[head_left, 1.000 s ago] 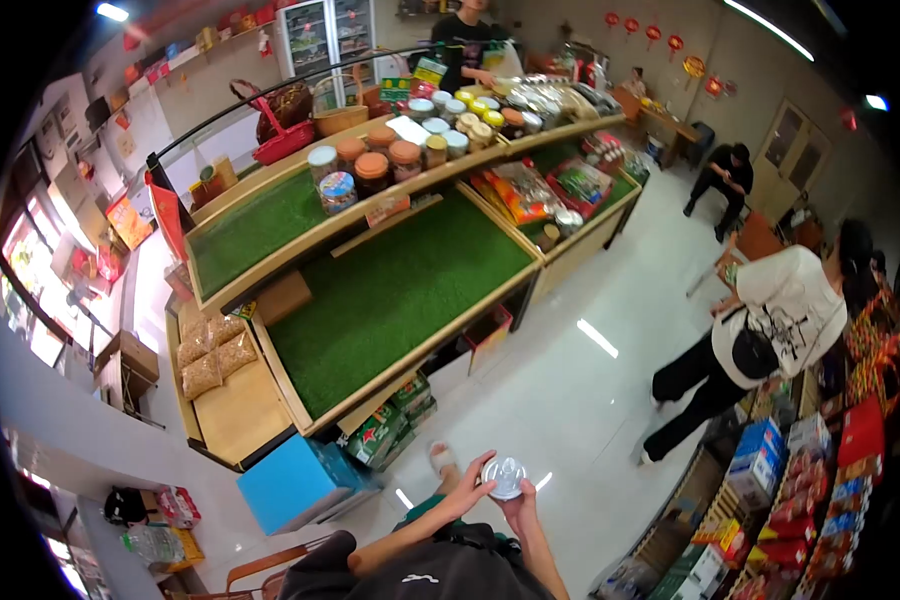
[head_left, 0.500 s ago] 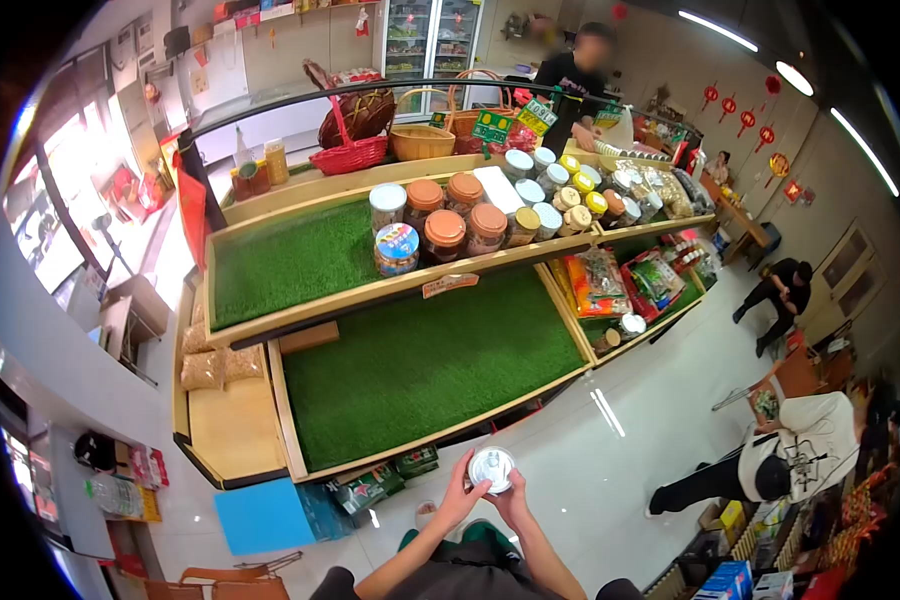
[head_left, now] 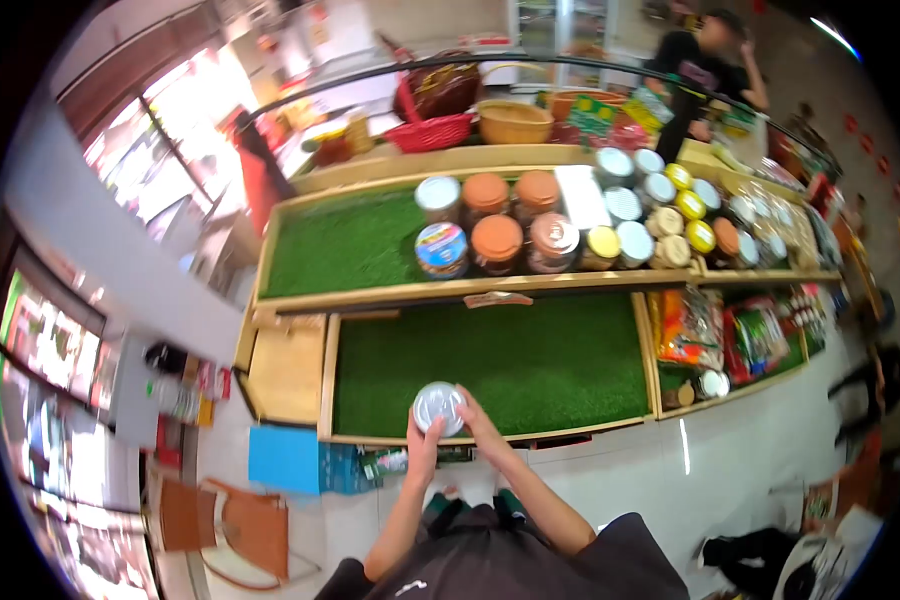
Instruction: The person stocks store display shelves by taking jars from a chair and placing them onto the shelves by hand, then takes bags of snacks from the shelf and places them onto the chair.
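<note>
Both my hands hold a jar with a round silver-white lid (head_left: 439, 408), seen from above, so its sides are mostly hidden. My left hand (head_left: 423, 446) is closed around its near left side, thumb on the lid. My right hand (head_left: 479, 418) grips the right side, its thumb also close to the lid. The jar is over the front part of the lower green turf shelf (head_left: 530, 360). On the upper shelf stand jars with orange lids (head_left: 496, 238), a white-lidded jar (head_left: 438, 197) and a jar with a blue printed lid (head_left: 441, 248).
Wooden rims edge the display stand (head_left: 370, 298). Packaged goods (head_left: 692, 330) lie in the lower right section. Baskets (head_left: 515, 122) stand behind the upper shelf, near a person in black (head_left: 705, 70). A blue box (head_left: 284, 460) and brown chair (head_left: 250, 530) are at left.
My view has turned, shifting the stand rightward in the picture. My hands have carried the jar forward, from over the floor to over the lower shelf's front edge. Both still hold it.
</note>
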Demonstrator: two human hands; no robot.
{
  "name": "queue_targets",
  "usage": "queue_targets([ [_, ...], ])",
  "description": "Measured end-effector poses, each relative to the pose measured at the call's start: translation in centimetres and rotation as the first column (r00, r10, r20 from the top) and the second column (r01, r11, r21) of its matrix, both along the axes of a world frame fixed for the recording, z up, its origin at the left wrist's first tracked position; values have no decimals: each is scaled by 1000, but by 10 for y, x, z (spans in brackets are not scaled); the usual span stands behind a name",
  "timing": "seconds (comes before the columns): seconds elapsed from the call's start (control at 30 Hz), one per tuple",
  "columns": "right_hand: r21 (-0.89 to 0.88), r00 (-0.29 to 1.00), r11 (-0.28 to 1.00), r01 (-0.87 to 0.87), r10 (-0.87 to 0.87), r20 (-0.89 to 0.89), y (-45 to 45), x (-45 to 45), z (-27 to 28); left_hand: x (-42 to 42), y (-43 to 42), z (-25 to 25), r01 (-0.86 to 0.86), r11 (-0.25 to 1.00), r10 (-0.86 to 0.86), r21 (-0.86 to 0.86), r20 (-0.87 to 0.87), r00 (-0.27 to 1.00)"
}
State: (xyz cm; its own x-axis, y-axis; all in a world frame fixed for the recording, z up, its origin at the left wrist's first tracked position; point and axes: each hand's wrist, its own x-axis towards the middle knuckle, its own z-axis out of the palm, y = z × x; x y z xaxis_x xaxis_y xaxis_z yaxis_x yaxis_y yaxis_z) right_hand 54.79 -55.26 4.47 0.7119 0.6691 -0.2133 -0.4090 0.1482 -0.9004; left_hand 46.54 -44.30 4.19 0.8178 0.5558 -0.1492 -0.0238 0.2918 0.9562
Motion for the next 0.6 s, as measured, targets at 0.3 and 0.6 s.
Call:
queue_targets([
  [0.3, 133, 984, 991, 11, -35, 175, 11, 38, 46, 43, -3, 48, -123, 992, 126, -31, 94, 988],
  [0.6, 129, 794, 991, 33, -104, 599, -2, 73, 126, 104, 39, 107, 176, 925, -49, -337, 354, 934],
])
